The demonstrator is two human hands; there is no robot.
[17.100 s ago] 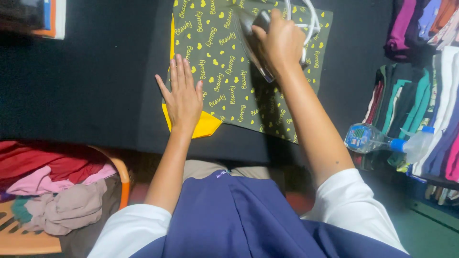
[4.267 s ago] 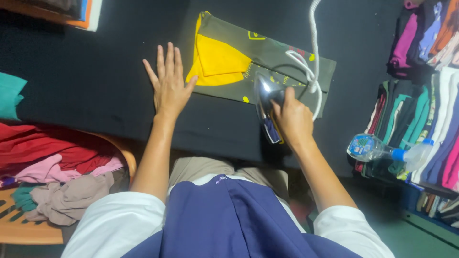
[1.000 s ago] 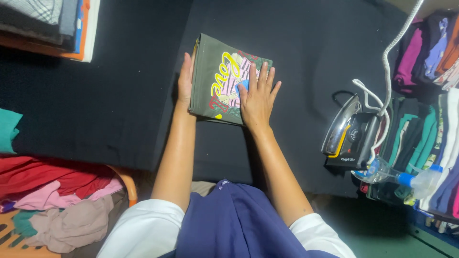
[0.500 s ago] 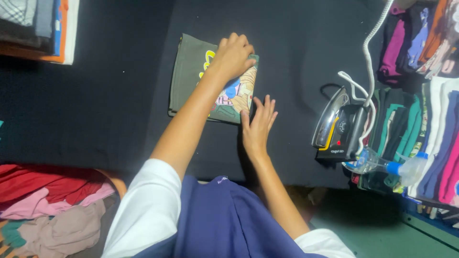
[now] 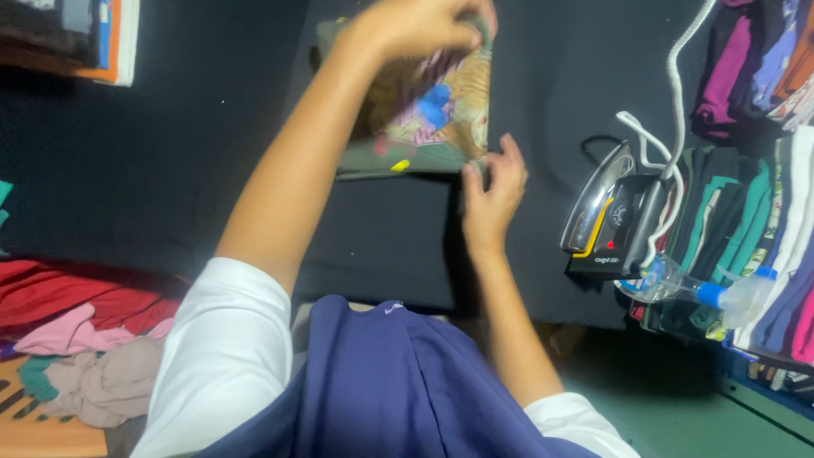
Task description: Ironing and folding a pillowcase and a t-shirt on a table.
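A folded olive garment (image 5: 424,127) with a colourful print lies on the black ironing surface (image 5: 170,170), and it looks blurred. My left hand (image 5: 415,21) reaches across it and is closed on its far edge near the top of the view. My right hand (image 5: 492,191) rests at the garment's near right corner, fingers apart, fingertips touching the edge. My left forearm covers part of the print.
An iron (image 5: 610,220) stands on its heel to the right, with its white cord (image 5: 670,85) running up. A plastic water bottle (image 5: 729,297) lies beside stacks of folded clothes (image 5: 763,170). Loose clothes (image 5: 76,339) are piled at lower left, and another folded stack (image 5: 85,34) sits at upper left.
Both hands lay flat on the folded garment a second ago. My left hand has since moved to the far edge and closed on it, and my right hand has slid to the near right corner.
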